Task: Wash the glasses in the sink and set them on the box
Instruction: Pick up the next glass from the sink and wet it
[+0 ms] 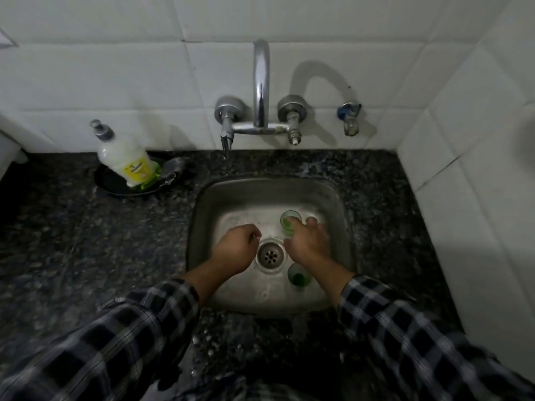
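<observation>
A small clear glass with a green bottom [289, 219] stands upright at the back right of the steel sink [202, 221]. My right hand [308, 241] reaches over it, fingers closing on its near side. A second green-bottomed glass [298, 277] stands in the sink's front right, partly under my right wrist. Something pale, perhaps a third glass [312, 219], shows just beyond my right fingertips; I cannot tell what it is. My left hand [236, 250] hovers left of the drain [270, 256], loosely curled, with nothing visible in it. No box is in view.
A chrome tap [261, 82] with two valves juts from the white tiled wall above the sink; no water runs. A soap bottle [124, 157] stands in a black dish at the back left of the dark granite counter [86, 241]. A tiled side wall closes off the right.
</observation>
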